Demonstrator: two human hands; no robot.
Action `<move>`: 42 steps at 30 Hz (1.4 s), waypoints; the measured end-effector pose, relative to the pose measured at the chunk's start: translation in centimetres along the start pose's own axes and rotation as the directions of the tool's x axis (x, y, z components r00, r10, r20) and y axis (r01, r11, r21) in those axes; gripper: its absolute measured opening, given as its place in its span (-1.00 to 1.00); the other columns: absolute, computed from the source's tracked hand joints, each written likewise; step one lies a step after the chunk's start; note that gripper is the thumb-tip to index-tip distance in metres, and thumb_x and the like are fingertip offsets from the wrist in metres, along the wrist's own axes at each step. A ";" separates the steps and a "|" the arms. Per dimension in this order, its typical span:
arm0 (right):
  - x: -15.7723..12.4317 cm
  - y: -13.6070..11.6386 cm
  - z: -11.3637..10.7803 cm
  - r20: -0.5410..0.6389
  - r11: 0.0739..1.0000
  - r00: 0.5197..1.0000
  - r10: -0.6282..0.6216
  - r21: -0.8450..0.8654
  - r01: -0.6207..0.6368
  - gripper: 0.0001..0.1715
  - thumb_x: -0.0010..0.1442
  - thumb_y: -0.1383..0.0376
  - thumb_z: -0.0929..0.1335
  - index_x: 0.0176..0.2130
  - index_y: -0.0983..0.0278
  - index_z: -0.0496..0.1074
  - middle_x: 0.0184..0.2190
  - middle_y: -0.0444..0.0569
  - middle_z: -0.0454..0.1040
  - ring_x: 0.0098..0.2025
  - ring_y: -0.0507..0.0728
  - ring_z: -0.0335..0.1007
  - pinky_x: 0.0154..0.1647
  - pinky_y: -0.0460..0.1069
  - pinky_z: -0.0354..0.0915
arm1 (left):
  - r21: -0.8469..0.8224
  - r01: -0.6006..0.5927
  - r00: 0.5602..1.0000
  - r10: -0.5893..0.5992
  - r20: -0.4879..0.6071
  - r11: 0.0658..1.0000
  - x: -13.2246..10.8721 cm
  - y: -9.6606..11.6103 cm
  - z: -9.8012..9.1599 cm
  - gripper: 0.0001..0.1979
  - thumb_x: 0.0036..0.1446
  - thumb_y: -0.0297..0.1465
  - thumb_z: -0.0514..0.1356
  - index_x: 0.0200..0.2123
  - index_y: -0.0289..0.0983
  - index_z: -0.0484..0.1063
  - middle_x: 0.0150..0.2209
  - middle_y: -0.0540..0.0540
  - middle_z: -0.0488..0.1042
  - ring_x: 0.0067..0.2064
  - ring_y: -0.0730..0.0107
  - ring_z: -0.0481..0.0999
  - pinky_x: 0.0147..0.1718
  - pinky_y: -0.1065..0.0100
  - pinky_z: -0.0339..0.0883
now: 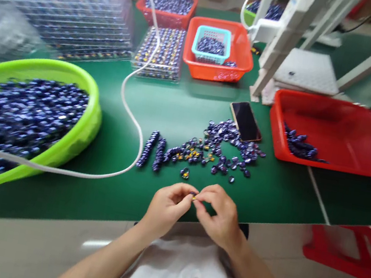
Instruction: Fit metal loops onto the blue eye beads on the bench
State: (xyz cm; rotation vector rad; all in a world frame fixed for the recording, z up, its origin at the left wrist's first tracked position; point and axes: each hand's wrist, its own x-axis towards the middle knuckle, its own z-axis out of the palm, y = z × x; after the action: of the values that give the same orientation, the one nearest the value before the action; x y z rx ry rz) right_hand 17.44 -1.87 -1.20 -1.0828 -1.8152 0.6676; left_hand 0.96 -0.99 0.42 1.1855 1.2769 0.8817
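Observation:
My left hand (169, 206) and my right hand (218, 214) meet fingertip to fingertip at the table's near edge. Between them is a tiny dark and yellow part (193, 197), pinched by both; its exact kind is too small to make out. Just beyond my hands lies a single dark part with a yellow piece (184, 173). Farther off spreads a loose pile of shiny purple-blue round parts (222, 133), some mixed with yellow pieces (194, 154). To its left, two stacked rows of the parts (148, 149) lie side by side.
A phone (246, 121) touches the pile. At left stands a green basin (93, 120) full of dark parts, crossed by a white cable (129, 112). Behind are clear stacked trays (84, 20) and an orange bin (240, 62). A red tray (344, 133) and white stand (281, 45) are at right.

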 end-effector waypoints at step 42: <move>-0.4 1.9 -2.7 0.211 0.970 0.947 -0.243 0.024 0.243 -0.39 0.22 0.59 0.31 0.13 0.06 0.40 -0.10 -0.02 0.34 -0.15 0.06 0.35 -0.14 0.01 0.36 | -0.512 0.362 0.930 -0.263 0.257 0.779 0.4 -0.6 -0.7 -0.72 -0.06 -0.25 0.43 -0.34 -0.36 0.64 -0.54 -0.05 0.48 -0.51 0.52 0.36 -0.50 0.47 0.24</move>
State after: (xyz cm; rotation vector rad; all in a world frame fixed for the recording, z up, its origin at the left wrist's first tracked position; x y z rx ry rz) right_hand 20.63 -1.34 -1.62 -0.7934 -2.0912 0.6517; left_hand 0.27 -0.65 -0.22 0.5470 0.9435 0.8016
